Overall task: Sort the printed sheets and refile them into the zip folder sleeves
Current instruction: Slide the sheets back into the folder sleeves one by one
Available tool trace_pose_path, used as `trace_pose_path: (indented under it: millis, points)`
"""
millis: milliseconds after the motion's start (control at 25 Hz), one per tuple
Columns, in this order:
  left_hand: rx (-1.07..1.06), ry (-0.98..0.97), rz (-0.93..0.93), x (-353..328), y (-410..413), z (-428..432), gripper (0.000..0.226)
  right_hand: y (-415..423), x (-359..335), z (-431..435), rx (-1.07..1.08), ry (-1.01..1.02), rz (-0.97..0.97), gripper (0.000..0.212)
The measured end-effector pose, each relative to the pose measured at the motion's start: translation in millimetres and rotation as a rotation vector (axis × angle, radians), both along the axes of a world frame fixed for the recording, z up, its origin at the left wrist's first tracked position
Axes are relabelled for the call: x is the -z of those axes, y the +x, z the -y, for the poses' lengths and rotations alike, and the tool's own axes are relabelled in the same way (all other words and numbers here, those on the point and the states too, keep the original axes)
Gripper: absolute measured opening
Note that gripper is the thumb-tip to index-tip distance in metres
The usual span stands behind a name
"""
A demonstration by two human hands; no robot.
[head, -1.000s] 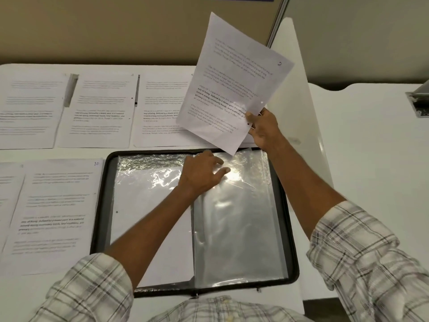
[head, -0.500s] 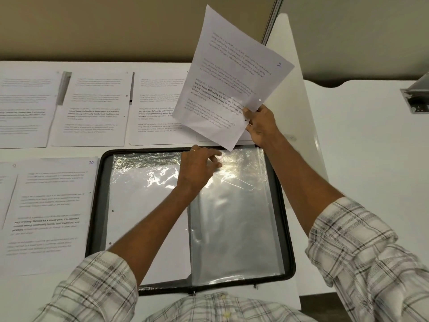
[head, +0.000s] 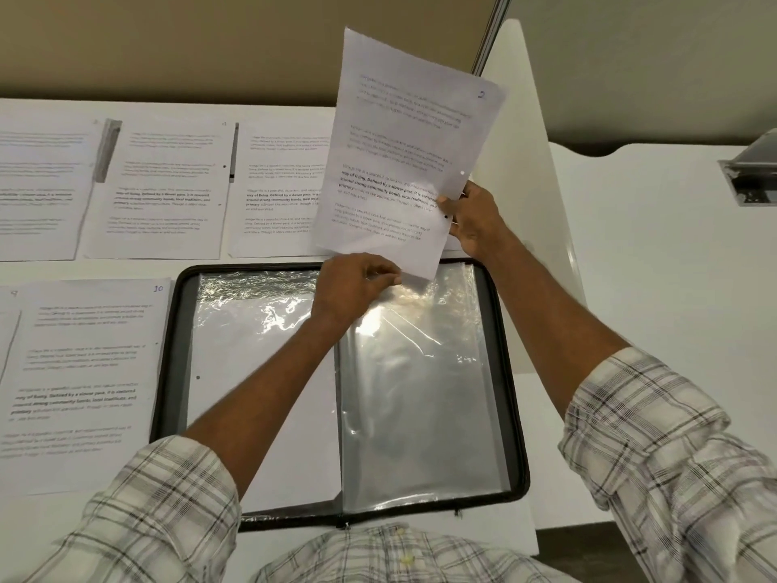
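A black zip folder [head: 514, 372] lies open in front of me with clear plastic sleeves [head: 420, 393] on both halves. My right hand [head: 473, 218] holds a printed sheet [head: 403, 153] by its right edge, upright above the folder's top edge; a handwritten 2 marks its corner. My left hand [head: 353, 288] pinches the top edge of the right-hand sleeve, close to the sheet's lower corner. The left half holds a white sheet [head: 252, 393] inside its sleeve.
Several printed sheets [head: 168, 191] lie in a row along the back of the white table, and more [head: 84, 372] lie left of the folder. A white divider panel [head: 521, 140] stands to the right. A metal fitting [head: 752, 178] sits at far right.
The sheet in my right hand has come lower, toward the folder's top edge. My left hand's fingers have curled from lying flat on the sleeve to pinching its top edge.
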State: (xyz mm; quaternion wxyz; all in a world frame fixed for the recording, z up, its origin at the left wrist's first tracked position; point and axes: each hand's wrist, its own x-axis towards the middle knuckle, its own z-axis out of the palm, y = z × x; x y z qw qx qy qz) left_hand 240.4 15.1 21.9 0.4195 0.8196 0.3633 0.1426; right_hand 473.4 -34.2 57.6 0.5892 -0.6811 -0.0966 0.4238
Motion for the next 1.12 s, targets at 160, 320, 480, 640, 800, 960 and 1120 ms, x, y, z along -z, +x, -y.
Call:
trace_pose_path:
  millis: [160,320,480,640,800,960,1120]
  points:
    - [0.014,0.06,-0.049,3.1,-1.8,-3.9,0.026,4.1,4.5,6.3,-0.035,-0.07,0.147,0.044]
    - [0.052,0.245,-0.175,8.4,-7.2,-11.2,0.038,7.2,3.3,15.4,-0.017,-0.063,0.224,0.043]
    - [0.061,0.275,-0.201,3.2,-10.0,-17.1,0.026,7.7,-1.7,15.8,-0.006,-0.053,0.255,0.044]
    - [0.153,0.357,-0.16,-5.6,-4.9,-3.8,0.015,2.3,-14.0,8.8,0.083,0.114,0.147,0.032]
    - [0.202,0.463,-0.159,0.9,-1.9,7.1,0.018,-7.8,-25.0,1.8,0.067,0.2,0.03,0.035]
    - [0.22,0.478,-0.181,5.0,-2.3,10.7,0.02,-12.4,-22.2,5.8,0.029,0.183,0.025,0.04]
    - [0.234,0.53,-0.203,14.1,-3.4,14.3,0.017,-12.9,-14.3,19.3,-0.011,0.163,0.044,0.039]
